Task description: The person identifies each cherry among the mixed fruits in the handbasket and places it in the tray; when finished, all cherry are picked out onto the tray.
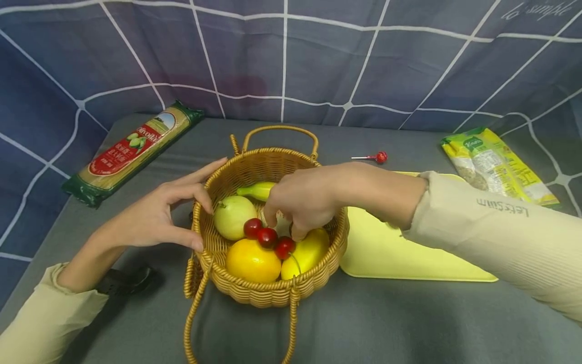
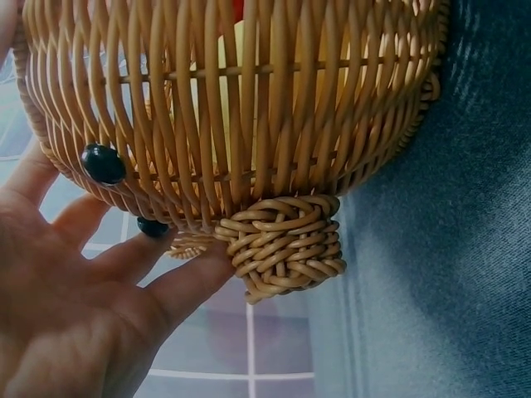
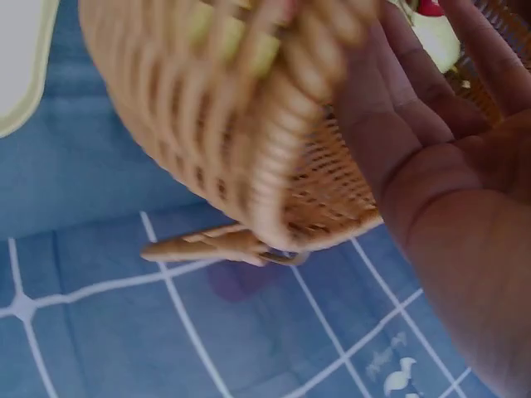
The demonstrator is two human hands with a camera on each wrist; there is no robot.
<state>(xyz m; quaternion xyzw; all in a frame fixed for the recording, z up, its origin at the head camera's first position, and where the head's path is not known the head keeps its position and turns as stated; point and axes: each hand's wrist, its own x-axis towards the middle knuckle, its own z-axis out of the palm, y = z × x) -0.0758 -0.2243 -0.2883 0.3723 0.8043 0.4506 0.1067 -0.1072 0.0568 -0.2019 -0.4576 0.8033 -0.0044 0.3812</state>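
My left hand (image 1: 154, 216) was spread against the basket (image 1: 262, 298); looked stiff, light, best held by rim (image 1: 261, 286). Right hand (image 1: 309, 195) grip: couldn't tell.

Head view from above, wrist views close, basket (image 1: 259, 296) in all.

Fruit (image 1: 253, 261) in basket (image 1: 261, 299); pasta pack (image 1: 132, 151) left, tray (image 1: 386, 260) right.
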